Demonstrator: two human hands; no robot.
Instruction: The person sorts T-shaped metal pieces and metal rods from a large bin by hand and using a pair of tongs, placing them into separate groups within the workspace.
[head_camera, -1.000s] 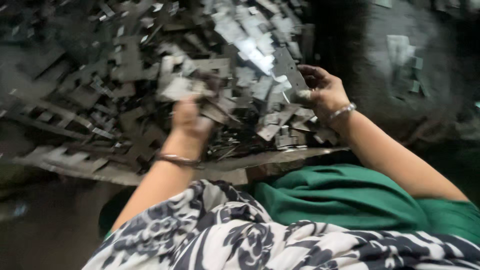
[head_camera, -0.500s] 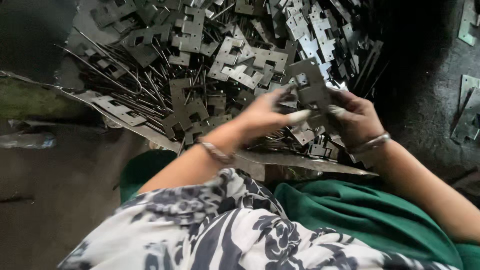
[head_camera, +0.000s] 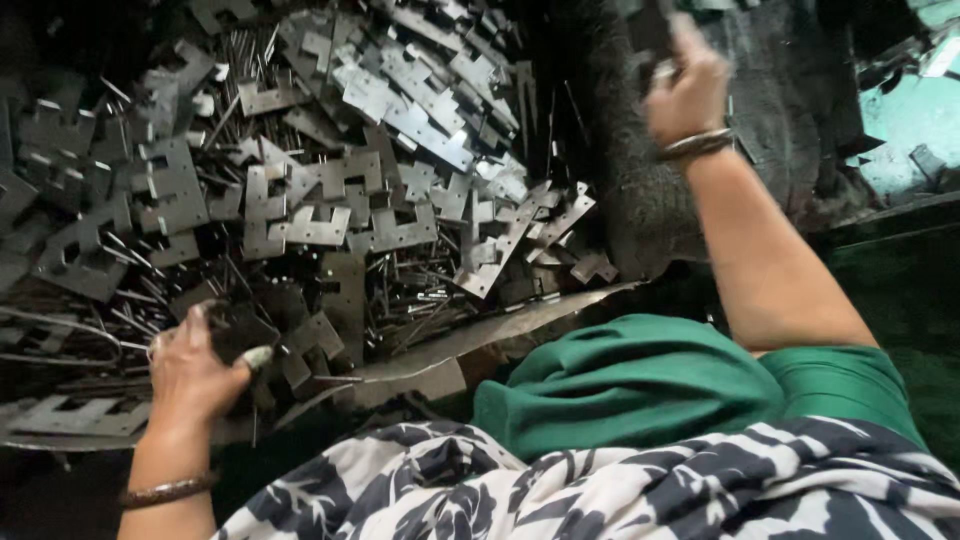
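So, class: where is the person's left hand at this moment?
In the head view the left hand is at the lower left, at the near edge of the pile of metal plates, its grip on a dark plate; the right hand is raised upper right.

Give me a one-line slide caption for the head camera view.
Left hand grips a dark metal piece beside a heap of stamped metal plates, while the right hand reaches up over dark ground.

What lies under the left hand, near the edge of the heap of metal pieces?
Under the left hand lie flat notched metal plates and thin metal pins of the heap. Its grip closes on a dark plate. What lies beneath the palm is covered.
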